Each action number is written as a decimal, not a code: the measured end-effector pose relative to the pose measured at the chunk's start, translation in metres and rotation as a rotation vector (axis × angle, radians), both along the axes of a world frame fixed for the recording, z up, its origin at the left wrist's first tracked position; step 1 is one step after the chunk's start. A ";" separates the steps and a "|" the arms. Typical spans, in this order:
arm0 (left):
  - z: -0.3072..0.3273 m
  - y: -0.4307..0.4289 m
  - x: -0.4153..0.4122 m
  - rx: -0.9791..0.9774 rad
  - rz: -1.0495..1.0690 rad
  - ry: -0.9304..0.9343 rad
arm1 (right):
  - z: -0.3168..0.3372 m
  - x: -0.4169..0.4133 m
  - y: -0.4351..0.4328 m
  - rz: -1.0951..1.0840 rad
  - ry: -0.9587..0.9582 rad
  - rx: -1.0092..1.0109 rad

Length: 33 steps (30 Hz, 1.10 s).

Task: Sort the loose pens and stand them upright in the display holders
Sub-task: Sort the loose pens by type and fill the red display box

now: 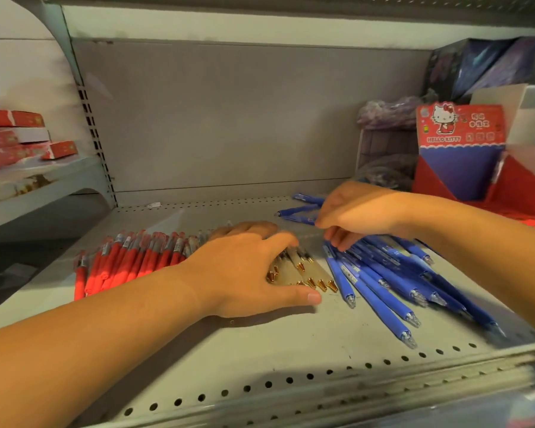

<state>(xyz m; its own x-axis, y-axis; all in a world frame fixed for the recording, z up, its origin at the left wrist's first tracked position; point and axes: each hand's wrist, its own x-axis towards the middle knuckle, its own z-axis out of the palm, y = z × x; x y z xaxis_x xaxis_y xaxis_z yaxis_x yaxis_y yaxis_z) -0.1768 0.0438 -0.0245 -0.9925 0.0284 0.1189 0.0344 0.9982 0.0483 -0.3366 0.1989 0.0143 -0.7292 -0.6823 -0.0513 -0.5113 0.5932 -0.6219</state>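
Three groups of loose pens lie flat on the grey shelf point(260, 344). Several red pens point(130, 257) form a row at the left. Several cream pens with gold tips point(309, 273) lie in the middle. My left hand point(247, 267) lies over the cream pens, fingers spread across them and thumb beside their tips. Several blue pens point(380, 279) fan out at the right, with a few more point(300, 208) farther back. Above the blue pile, my right hand point(355, 214) has its fingers curled down towards the pens; whether it holds one is hidden.
A red and blue Hello Kitty display box point(460, 149) stands at the back right beside a red holder point(519, 186). Bagged goods point(386, 143) sit behind my right hand. Red boxes point(16, 137) are stacked on the neighbouring shelf at the left. The shelf's perforated front edge point(291, 387) is near.
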 end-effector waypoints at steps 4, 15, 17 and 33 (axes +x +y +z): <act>0.006 0.021 -0.011 -0.067 -0.082 0.062 | -0.002 -0.006 0.025 0.023 0.095 -0.014; -0.001 0.106 -0.040 -0.041 -0.199 -0.092 | -0.014 -0.002 0.100 0.140 0.291 0.271; -0.006 0.114 -0.044 -0.077 -0.209 -0.108 | -0.016 -0.003 0.108 0.159 0.300 0.395; -0.009 0.103 -0.061 -0.104 -0.143 -0.097 | -0.008 -0.011 0.160 0.461 0.118 0.665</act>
